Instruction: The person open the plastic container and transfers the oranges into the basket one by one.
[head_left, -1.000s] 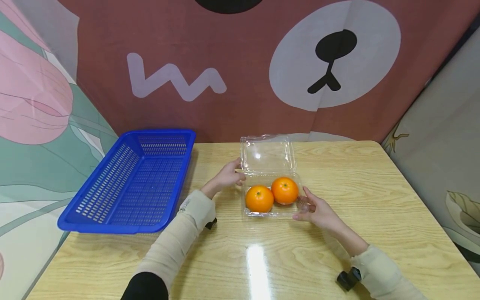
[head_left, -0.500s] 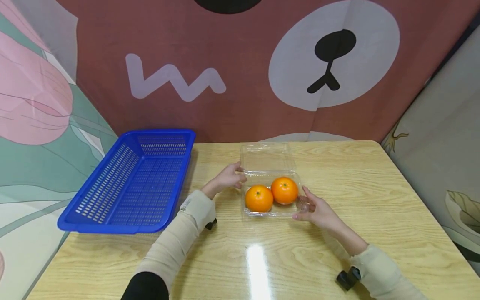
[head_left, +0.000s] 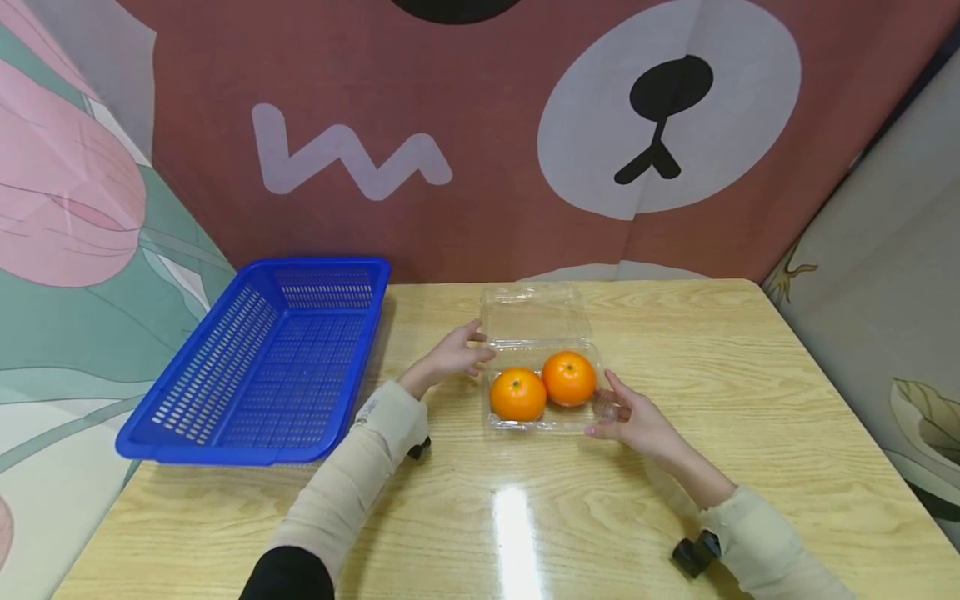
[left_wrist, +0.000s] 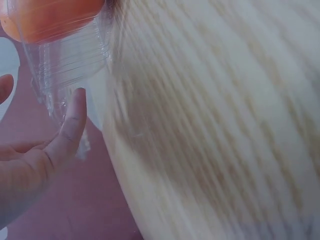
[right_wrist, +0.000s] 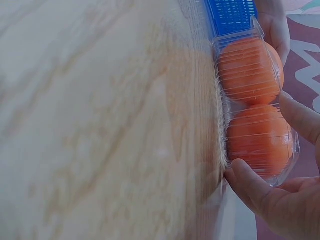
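Clamshell box is showing clear, glossy plastic; oranges are gleaming smooth; basket is looking like smooth plastic; wood-grain tabletop is shining; backdrop and sleeves are looking matt, cloth-like.

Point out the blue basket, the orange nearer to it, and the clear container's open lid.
Blue basket (head_left: pixel 282 382): head view, on its bare floor.
Nearer orange (head_left: pixel 517 396): head view, middle of its visible face.
Open lid (head_left: pixel 536 314): head view, middle of its panel.

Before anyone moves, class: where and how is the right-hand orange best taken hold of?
Grip the right-hand orange by its front and back, probably best from above: the clear lid is folded back, leaving the fruit's rounded top uncovered, while the other orange crowds its left and the container wall its right.
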